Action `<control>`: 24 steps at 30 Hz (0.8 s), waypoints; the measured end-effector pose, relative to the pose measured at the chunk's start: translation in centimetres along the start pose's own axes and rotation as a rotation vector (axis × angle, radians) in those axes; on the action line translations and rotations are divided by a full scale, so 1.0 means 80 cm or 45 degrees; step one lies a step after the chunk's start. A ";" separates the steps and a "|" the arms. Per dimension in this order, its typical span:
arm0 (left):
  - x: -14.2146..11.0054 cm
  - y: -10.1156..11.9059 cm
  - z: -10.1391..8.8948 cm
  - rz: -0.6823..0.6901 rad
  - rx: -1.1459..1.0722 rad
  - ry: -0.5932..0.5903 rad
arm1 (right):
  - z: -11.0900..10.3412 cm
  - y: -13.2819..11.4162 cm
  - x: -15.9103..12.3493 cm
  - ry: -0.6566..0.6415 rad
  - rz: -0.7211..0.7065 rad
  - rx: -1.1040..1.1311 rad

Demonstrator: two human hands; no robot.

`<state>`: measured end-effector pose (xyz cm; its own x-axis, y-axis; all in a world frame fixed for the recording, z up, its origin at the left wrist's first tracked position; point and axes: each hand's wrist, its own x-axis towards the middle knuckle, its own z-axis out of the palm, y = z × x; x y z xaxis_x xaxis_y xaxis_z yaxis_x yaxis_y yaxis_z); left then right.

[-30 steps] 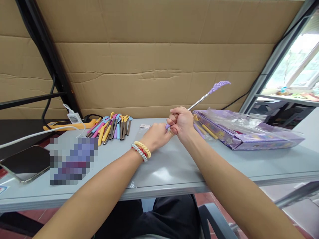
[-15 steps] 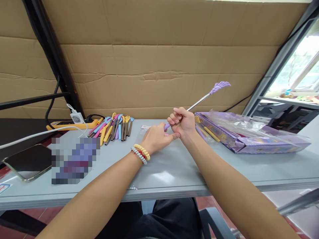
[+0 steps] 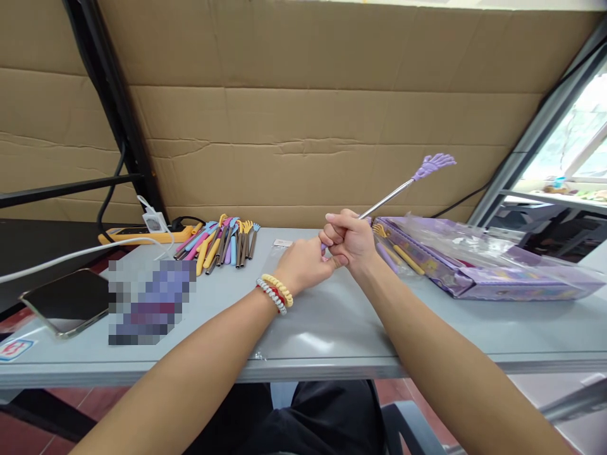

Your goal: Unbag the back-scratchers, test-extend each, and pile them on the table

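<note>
A purple back scratcher [image 3: 386,200] with a metal rod slants up to the right, its hand-shaped claw at the far end. My right hand [image 3: 349,239] is closed round it near the handle. Against it, my left hand [image 3: 308,262] is closed on the purple handle end, most of which is hidden by fingers. Under both hands lies a clear plastic bag [image 3: 303,328], flat on the grey table [image 3: 227,316]. Off to the left is a pile of back scratchers [image 3: 220,243] in yellow, blue, pink and purple.
At right stands a purple box [image 3: 474,265] topped with clear plastic; more back scratchers [image 3: 403,256] lie beside it. A phone [image 3: 71,300], a blurred-out item [image 3: 152,303], a yellow power strip [image 3: 142,235] and a white cable [image 3: 80,256] occupy the left. Cardboard [image 3: 303,114] backs the table.
The view has shifted slightly, so the scene sits a little further right. Both hands keep their hold on the back scratcher, now closer together, and less of the handle shows between them.
</note>
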<state>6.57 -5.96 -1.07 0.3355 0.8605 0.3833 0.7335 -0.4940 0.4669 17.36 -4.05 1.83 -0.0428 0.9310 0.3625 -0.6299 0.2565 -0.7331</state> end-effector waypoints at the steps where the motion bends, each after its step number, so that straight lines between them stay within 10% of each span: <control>1: 0.000 0.000 -0.001 -0.007 0.045 0.006 | 0.001 0.000 -0.001 0.037 0.003 0.005; 17: 0.008 0.001 0.003 -0.030 0.382 0.043 | -0.006 -0.005 0.011 0.473 -0.038 0.079; 24: 0.003 -0.006 0.003 -0.109 0.060 0.111 | -0.009 -0.007 0.006 0.084 0.017 0.136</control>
<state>6.46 -5.50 -1.38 0.2193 0.8841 0.4125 0.7848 -0.4111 0.4638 18.20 -3.59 1.99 -0.0027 0.9500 0.3122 -0.7090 0.2183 -0.6705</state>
